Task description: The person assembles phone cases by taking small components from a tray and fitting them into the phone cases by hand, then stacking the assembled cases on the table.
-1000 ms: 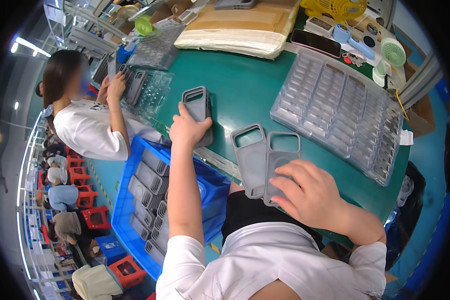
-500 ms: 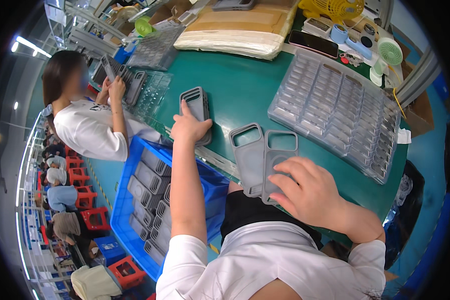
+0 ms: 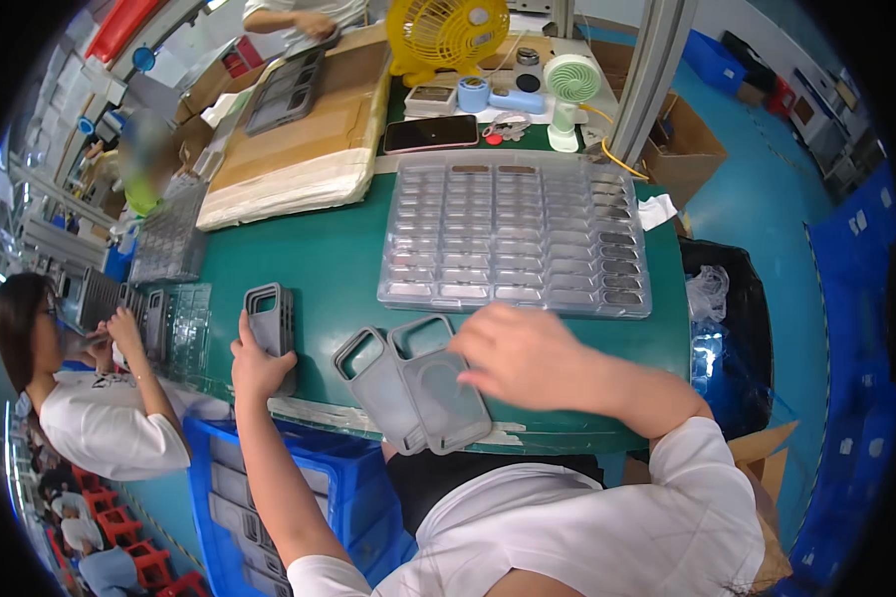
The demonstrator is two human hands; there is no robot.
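A stack of grey phone cases stands left of centre in the frame, on the green table. The left hand grasps it, thumb on the right side and index finger laid along the left edge.

Near the centre, at the table's front edge, two more cases lie fanned out: the left case and the right case, their lower parts overlapping. The right hand, blurred, is at the upper right of the right case, fingers loosely bent, thumb apart from them, gripping nothing that shows; whether it touches the case I cannot tell.

Above the right hand, a clear compartment tray covers the table right of centre. Beyond it, at the upper middle, lie a phone and a blue handheld device, with a yellow fan and a small green fan. At the upper left, grey cases lie on a cardboard-topped slab.

At the lower left, a blue bin holds more grey cases. At the left edge a co-worker in white sits with both hands raised.
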